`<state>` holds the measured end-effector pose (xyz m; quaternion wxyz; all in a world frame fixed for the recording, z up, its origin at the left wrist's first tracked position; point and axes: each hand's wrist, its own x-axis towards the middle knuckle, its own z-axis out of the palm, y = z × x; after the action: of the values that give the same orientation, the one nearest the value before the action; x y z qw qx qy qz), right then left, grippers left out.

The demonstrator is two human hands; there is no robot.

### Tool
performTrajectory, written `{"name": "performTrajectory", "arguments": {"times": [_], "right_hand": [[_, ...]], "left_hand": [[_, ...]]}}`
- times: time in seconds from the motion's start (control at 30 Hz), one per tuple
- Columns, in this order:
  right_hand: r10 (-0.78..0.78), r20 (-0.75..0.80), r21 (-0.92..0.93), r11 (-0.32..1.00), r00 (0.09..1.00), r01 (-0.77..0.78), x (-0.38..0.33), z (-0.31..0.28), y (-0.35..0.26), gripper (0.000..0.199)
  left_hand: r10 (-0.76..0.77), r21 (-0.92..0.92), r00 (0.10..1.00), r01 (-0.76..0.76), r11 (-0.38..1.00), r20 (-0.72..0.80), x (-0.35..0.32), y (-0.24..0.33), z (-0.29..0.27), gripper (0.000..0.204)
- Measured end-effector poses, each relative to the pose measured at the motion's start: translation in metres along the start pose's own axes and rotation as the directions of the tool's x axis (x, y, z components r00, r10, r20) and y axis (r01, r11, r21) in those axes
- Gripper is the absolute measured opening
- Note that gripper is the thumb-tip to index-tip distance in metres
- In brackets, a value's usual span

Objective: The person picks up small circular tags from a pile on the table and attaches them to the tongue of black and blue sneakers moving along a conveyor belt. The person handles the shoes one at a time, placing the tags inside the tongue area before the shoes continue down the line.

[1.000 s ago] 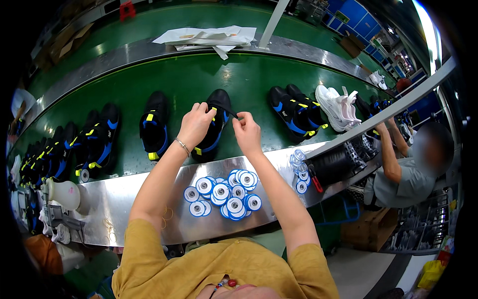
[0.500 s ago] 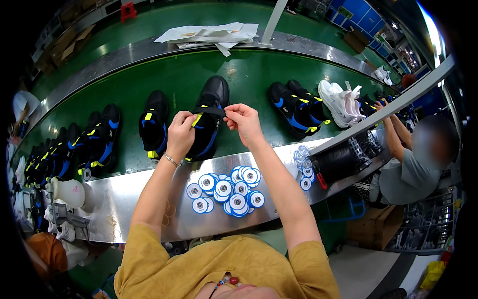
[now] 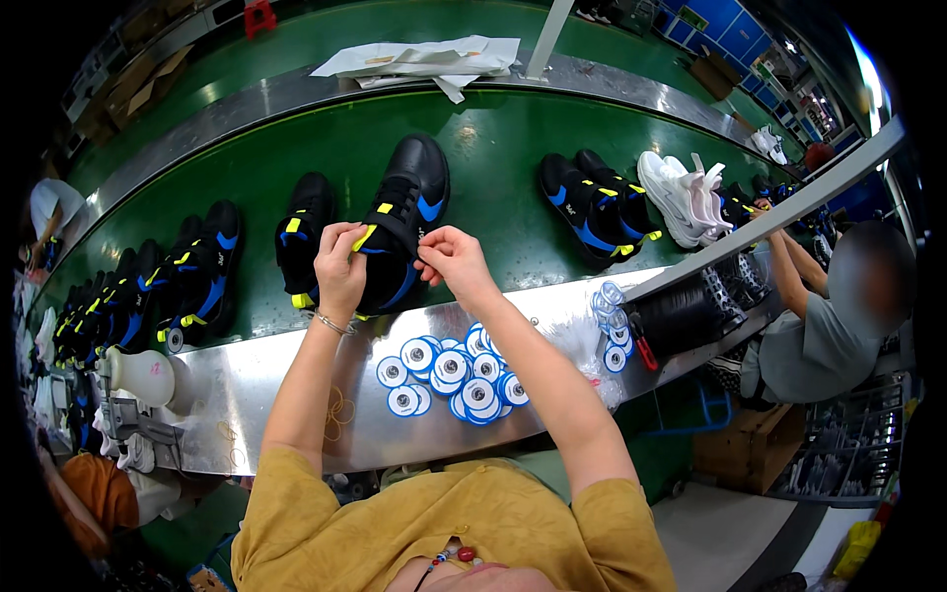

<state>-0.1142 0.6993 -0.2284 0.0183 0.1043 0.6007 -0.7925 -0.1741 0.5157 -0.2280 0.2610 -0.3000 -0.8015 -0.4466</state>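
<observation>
A black sneaker with blue and yellow trim (image 3: 412,197) is lifted off the green conveyor belt (image 3: 493,207), toe pointing away from me. My left hand (image 3: 338,268) grips its heel side near a yellow tab. My right hand (image 3: 452,262) pinches the collar on the other side. A second black sneaker (image 3: 304,229) lies on the belt just left of my left hand. Several round white-and-blue tags (image 3: 449,377) are piled on the steel ledge (image 3: 296,385) below my hands.
More black sneakers line the belt at left (image 3: 187,281) and right (image 3: 592,207), then a white pair (image 3: 681,192). Another person (image 3: 829,316) works at right. A white bottle (image 3: 143,373) stands on the ledge at left. Papers (image 3: 424,57) lie on the far rail.
The sneaker has come up off the belt and toward me. Both hands shifted from its top to gripping either side of its heel end.
</observation>
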Motion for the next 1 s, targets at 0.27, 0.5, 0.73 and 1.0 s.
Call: {"name": "performTrajectory", "arguments": {"times": [0.27, 0.5, 0.73, 1.0], "right_hand": [[0.011, -0.021, 0.021, 1.0, 1.0, -0.01, 0.002, 0.016, 0.014, 0.008], [0.116, -0.001, -0.103, 0.988, 0.993, -0.116, -0.01, 0.002, 0.013, 0.012], [-0.013, -0.261, -0.216, 0.975, 0.965, -0.046, -0.058, -0.117, -0.058, 0.013], [-0.073, -0.306, -0.73, 0.658, 0.949, -0.185, -0.136, -0.197, -0.052, 0.012]], "left_hand": [[-0.016, -0.008, 1.0, 0.016, 1.0, -0.011, 0.0, -0.002, -0.003, 0.03], [-0.039, 0.064, 0.999, 0.038, 0.997, 0.005, 0.006, -0.003, 0.001, 0.028], [-0.107, 0.133, 0.991, 0.096, 0.987, 0.079, 0.022, -0.009, 0.013, 0.022], [-0.107, 0.289, 0.988, 0.072, 0.955, 0.108, 0.046, -0.029, 0.038, 0.019]]}}
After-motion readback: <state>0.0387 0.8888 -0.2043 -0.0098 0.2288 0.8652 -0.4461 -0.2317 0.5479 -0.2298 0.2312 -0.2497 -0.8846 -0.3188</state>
